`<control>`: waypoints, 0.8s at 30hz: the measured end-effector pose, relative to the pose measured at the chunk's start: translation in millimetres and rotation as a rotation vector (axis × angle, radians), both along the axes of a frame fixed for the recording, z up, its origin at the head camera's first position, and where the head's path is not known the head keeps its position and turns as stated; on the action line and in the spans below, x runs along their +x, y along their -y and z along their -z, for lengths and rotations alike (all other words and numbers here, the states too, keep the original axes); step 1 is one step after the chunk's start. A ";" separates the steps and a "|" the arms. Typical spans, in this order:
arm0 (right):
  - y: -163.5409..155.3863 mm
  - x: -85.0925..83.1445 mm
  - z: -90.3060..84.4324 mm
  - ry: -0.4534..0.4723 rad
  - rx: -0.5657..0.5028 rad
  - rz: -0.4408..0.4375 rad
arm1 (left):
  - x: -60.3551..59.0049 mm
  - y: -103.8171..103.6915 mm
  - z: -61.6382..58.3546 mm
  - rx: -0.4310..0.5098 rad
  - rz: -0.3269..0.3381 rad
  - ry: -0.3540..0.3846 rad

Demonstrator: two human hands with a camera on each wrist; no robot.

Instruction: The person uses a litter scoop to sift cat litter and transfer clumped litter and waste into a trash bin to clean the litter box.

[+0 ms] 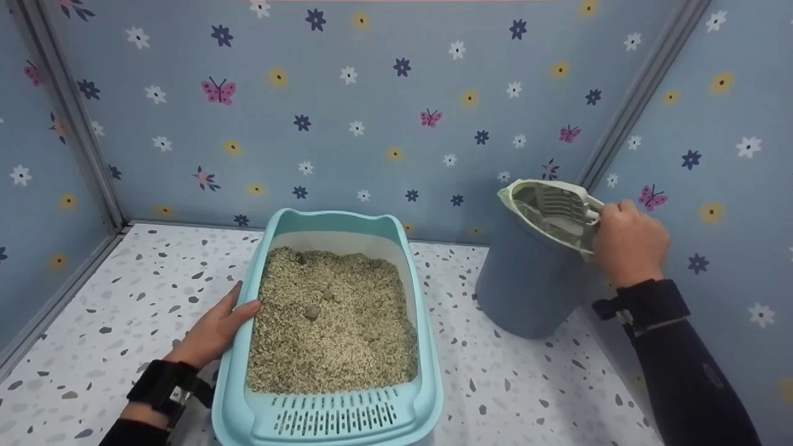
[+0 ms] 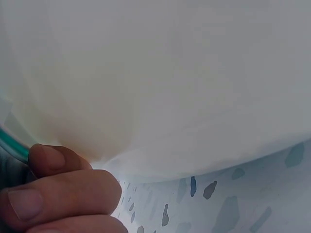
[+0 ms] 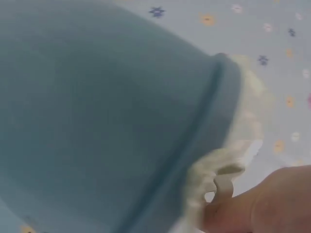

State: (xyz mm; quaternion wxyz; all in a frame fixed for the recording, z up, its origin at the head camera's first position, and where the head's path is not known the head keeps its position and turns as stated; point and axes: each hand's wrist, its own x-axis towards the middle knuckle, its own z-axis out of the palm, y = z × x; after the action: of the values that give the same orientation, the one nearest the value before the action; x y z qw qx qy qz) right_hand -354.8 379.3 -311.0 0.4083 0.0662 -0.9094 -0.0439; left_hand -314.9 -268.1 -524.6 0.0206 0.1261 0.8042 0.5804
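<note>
A light blue litter box point(image 1: 429, 353) with pale granular litter point(image 1: 334, 334) stands in the middle of the head view. A few darker clumps point(image 1: 311, 312) lie on the litter's surface. My left hand point(image 1: 214, 328) holds the box's left side, thumb over the rim; in the left wrist view its curled fingers point(image 2: 73, 191) lie beside the box's white lower wall. On the right, my right hand point(image 1: 629, 241) grips the handle of a slotted litter scoop point(image 1: 560, 203), whose head is over the mouth of a blue-grey bin point(image 1: 533, 291). The bin tilts, and a pale liner point(image 1: 526, 214) covers its rim.
The box and bin stand on a speckled white tabletop point(image 1: 148, 279). Flower-patterned panels point(image 1: 347, 161) rise behind and on both sides, joined by grey corner strips point(image 1: 74, 124). The bin is close to the right panel. A slotted ledge point(image 1: 334, 414) forms the box's near end.
</note>
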 end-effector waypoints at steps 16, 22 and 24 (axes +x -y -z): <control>161.5 45.8 -1.7 -0.083 0.083 -0.404 | 0.1 1.3 3.9 0.020 0.017 0.009; 228.8 34.2 34.3 0.048 0.333 -0.441 | 0.6 1.2 2.0 0.035 0.010 0.030; 246.5 23.9 46.0 0.080 0.439 -0.412 | 0.1 0.9 1.5 0.048 0.012 0.032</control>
State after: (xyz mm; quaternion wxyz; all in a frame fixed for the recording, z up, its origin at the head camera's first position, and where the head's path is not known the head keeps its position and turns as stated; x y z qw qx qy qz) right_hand -330.9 132.9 -357.0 0.3483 0.3376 -0.8610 -0.1528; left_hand -314.8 -269.0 -526.1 0.0338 0.1219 0.7889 0.6014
